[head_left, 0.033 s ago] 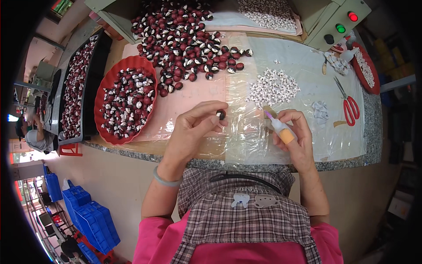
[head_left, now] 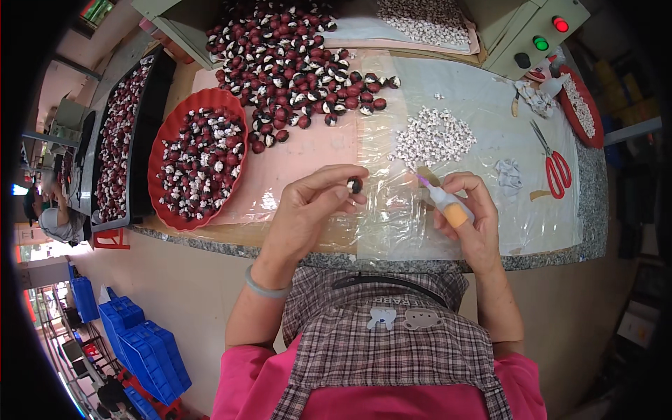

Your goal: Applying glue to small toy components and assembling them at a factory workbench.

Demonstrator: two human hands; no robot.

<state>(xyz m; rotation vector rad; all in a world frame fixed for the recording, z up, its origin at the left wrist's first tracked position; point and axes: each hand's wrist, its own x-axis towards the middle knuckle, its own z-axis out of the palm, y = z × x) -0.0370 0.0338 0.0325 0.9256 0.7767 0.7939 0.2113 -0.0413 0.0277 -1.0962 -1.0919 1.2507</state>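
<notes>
My left hand (head_left: 318, 203) pinches a small dark ball (head_left: 355, 185) with a white patch between thumb and fingertips, just above the plastic-covered table. In my right hand (head_left: 470, 213) is a small squeeze bottle (head_left: 442, 199), whitish with an orange-yellow band, its thin purple tip slanting up and left. The tip is apart from the ball. Beyond the bottle lies a loose heap of small white pieces (head_left: 435, 136). Many red, black and white balls (head_left: 301, 84) spread over the pink sheet, beyond my left hand.
At the left stands a red scalloped tray (head_left: 155, 183) of balls with white pieces on them; beyond it is a black tray (head_left: 142, 168). Red-handled scissors (head_left: 558, 173), crumpled tissue (head_left: 509, 176) and a red dish (head_left: 592, 131) lie at right. A metal housing (head_left: 521, 31) with lights is at the back.
My left hand has shifted very slightly to the right with the ball. My right hand keeps its hold on the bottle, almost still.
</notes>
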